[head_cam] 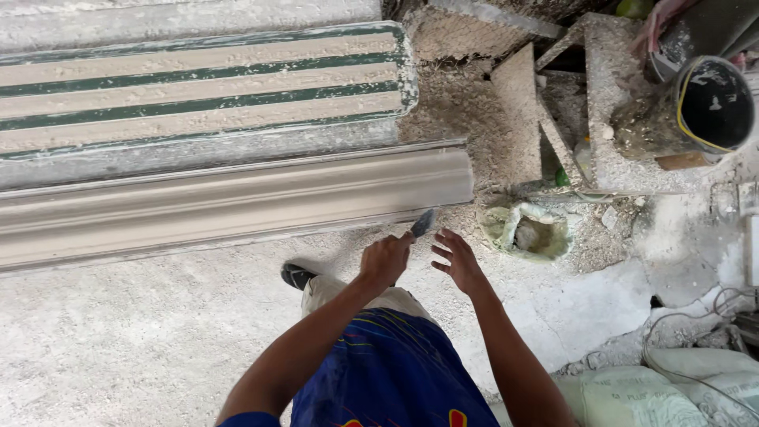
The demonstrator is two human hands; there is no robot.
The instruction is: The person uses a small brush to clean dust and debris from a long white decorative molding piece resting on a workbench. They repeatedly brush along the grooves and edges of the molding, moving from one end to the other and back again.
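A long moulding point(229, 204) lies on the floor point(142, 332), a bucket point(528, 231) to its right, sacks point(672, 387) nearer right.

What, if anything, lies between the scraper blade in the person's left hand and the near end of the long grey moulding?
Nothing visible does. The left hand holds a small scraper whose blade tip sits just below the end of the moulding. The right hand hovers open beside it, off to the side, not between them.

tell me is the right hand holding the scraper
No, the left hand holds the scraper at the end of the wet moulding; the right hand is open and empty.
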